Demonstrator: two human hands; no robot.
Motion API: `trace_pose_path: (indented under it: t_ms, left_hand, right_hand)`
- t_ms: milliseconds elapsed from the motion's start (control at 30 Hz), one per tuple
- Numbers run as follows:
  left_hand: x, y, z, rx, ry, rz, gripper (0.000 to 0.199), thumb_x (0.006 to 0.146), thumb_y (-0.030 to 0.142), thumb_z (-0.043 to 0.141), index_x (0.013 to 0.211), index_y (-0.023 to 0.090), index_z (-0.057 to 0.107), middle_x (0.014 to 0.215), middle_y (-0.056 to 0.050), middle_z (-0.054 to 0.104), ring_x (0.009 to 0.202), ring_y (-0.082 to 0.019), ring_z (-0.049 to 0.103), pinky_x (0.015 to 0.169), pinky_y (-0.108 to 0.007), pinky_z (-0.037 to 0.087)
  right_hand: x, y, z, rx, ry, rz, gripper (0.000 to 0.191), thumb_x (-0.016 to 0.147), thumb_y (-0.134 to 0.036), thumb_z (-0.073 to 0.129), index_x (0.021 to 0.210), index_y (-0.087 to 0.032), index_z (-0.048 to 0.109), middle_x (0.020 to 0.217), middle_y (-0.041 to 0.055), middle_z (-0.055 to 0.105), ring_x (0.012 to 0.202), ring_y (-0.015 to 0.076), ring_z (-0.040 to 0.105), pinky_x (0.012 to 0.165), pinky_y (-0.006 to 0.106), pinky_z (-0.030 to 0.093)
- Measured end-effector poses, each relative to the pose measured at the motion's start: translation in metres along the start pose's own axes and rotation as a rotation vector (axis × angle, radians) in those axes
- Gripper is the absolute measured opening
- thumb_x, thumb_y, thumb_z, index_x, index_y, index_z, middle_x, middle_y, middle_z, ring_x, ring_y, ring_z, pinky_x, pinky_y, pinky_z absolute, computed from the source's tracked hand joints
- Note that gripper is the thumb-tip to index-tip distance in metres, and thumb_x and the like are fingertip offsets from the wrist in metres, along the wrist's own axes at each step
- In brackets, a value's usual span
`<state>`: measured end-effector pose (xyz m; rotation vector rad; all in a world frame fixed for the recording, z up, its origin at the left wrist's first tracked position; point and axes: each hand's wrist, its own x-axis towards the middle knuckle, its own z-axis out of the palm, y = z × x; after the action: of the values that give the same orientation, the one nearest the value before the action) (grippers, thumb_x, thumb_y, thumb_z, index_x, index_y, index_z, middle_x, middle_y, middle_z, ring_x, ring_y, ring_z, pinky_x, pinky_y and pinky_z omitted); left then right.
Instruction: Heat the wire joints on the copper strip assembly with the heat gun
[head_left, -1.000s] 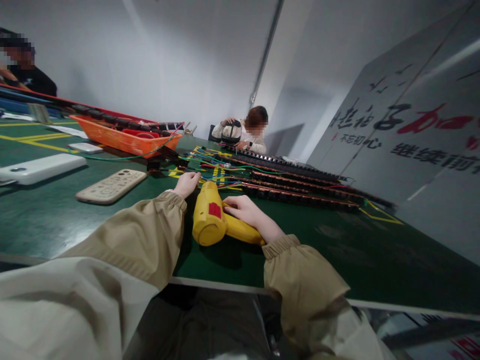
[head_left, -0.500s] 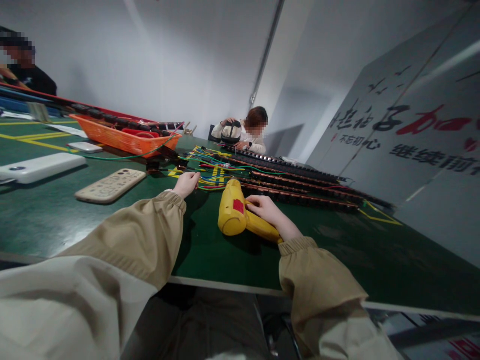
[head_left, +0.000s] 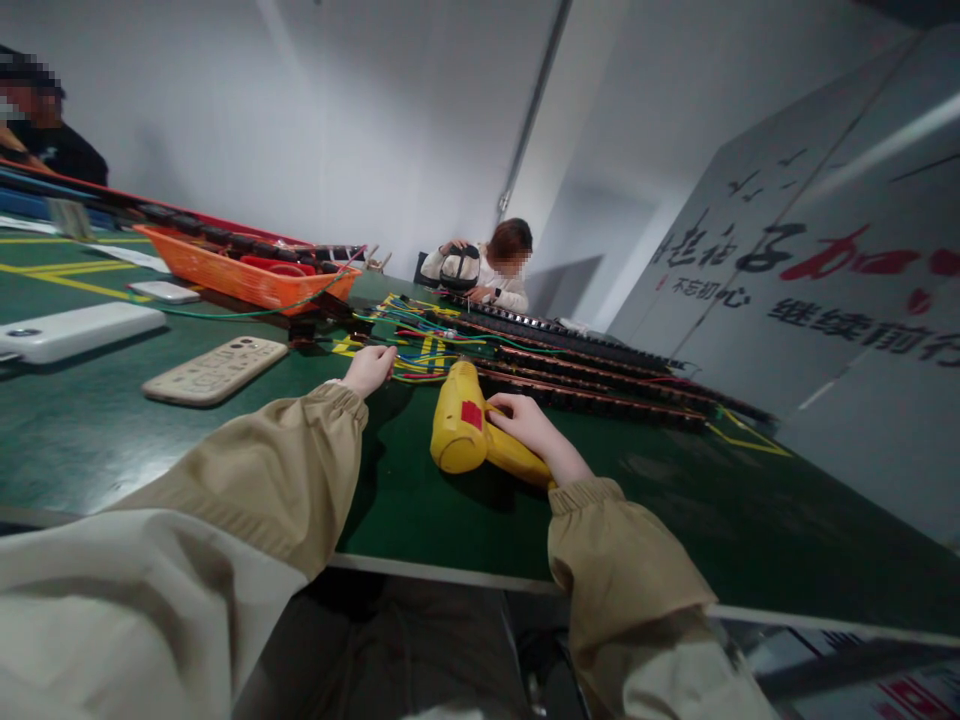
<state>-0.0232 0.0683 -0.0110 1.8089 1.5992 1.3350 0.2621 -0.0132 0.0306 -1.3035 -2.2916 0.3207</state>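
My right hand is wrapped around the handle of a yellow hair dryer with a red patch on its side. The dryer's nozzle end points away from me, towards a bundle of coloured wires. Left of the dryer, my left hand is closed in a pinch on the near ends of these wires. Its fingertips are partly hidden, so how many wires they hold I cannot tell. Behind the dryer, long black strips with copper-coloured edges run off to the right, and the wires lead towards them.
On the green table, a beige phone and a white power bank lie to the left. An orange basket holding dark parts stands behind them, with a green wire across its front. Two people sit farther off, one across the table and one far left.
The whole view has shifted slightly, with things appearing a little farther left. Both hands keep their holds, and the dryer stays in nearly the same place relative to the wires.
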Motion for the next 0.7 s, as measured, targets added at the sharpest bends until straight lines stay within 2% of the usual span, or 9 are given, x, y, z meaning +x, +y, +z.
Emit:
trace_pose_path:
  t_ms: [367, 700]
  left_hand:
    - [0.001, -0.001, 0.001, 0.017, -0.004, 0.000, 0.039, 0.085, 0.037, 0.035, 0.052, 0.019, 0.047, 0.052, -0.001, 0.053, 0.055, -0.013, 0.052, 0.059, -0.025, 0.037]
    - [0.003, -0.001, 0.001, 0.085, -0.026, -0.006, 0.041, 0.086, 0.036, 0.035, 0.051, 0.018, 0.048, 0.053, -0.001, 0.053, 0.055, -0.014, 0.047, 0.057, -0.025, 0.033]
  right_hand:
    - [0.006, -0.012, 0.014, 0.048, -0.044, -0.075, 0.018, 0.081, -0.020, 0.053, 0.088, -0.014, 0.068, 0.080, 0.0030, 0.067, 0.071, 0.0142, 0.058, 0.066, 0.025, 0.042]
    - [0.016, -0.036, 0.031, 0.065, -0.071, -0.187, 0.016, 0.084, -0.024, 0.051, 0.088, -0.015, 0.064, 0.084, 0.0027, 0.065, 0.075, 0.0134, 0.055, 0.067, 0.024, 0.039]
